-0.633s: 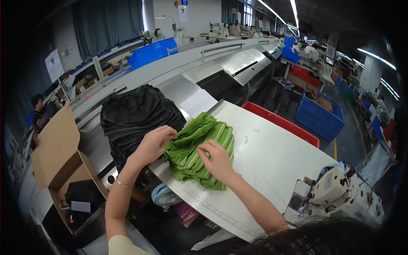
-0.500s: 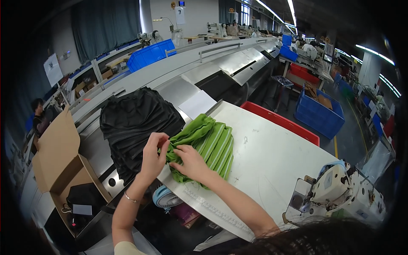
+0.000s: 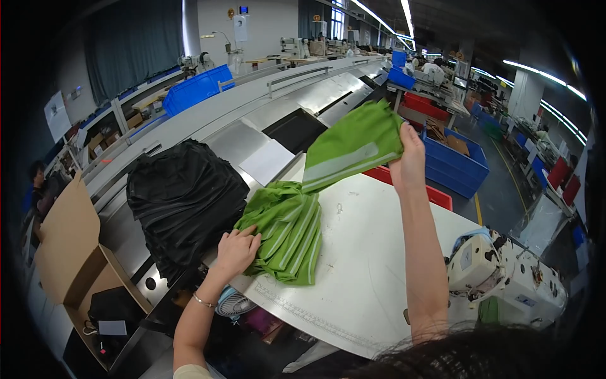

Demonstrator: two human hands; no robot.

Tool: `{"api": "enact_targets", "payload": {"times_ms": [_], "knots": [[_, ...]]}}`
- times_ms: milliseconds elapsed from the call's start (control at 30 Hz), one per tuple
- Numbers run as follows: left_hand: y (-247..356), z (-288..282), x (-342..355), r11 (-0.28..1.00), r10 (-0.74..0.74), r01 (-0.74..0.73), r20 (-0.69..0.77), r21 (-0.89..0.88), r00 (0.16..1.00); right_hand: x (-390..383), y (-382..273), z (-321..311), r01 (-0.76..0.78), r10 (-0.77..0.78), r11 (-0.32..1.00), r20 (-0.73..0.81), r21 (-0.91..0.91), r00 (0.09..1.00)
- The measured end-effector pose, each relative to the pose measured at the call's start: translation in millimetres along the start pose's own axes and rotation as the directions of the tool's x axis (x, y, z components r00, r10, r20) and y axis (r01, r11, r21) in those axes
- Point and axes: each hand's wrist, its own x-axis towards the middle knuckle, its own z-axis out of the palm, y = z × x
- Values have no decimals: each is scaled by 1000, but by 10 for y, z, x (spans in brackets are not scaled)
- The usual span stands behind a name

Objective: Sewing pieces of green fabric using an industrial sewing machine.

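Observation:
A stack of green fabric pieces with pale grey stripes [image 3: 287, 243] lies fanned and rumpled on the left part of the white table. Raised above its far right side is one green fabric piece [image 3: 356, 145] with a pale stripe, slightly blurred. My right hand [image 3: 410, 155] pinches that piece at its right edge, thumb and fingers closed. My left hand [image 3: 238, 252] rests on the stack's near left edge, fingers somewhat apart and touching the cloth. To the left of the stack sits a large heap of black fabric pieces [image 3: 183, 202].
A sewing machine [image 3: 505, 275] stands at the table's right. An open cardboard box [image 3: 88, 271] is at left. A white sheet [image 3: 266, 162] lies on the metal surface beyond the table [image 3: 372, 252]. Red and blue bins [image 3: 451, 167] stand behind; a small fan [image 3: 233, 303] sits below the edge.
My right hand has left the stack and lifted one green piece up and to the right. My left hand has moved down slightly, still at the stack. The whole view has shifted.

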Motion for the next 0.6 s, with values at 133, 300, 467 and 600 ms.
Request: {"api": "enact_targets", "payload": {"times_ms": [133, 300, 467, 600], "knots": [[72, -20, 263, 994, 25, -35, 94, 104, 995, -153, -863, -52, 190, -190, 971, 17, -144, 982], [380, -246, 292, 990, 127, -138, -305, -15, 944, -1565, -753, 52, 472, 119, 494, 595, -730, 795], [1781, -328, -74, 539, 478, -366, -81, -759, 874, -3326, -325, -615, 744, 372, 81, 713, -663, 595], [2462, 134, -375, 530, 810, -651, 95, -544, 579, -3630, -158, -407, 731, 392, -2, 672, -683, 629]]}}
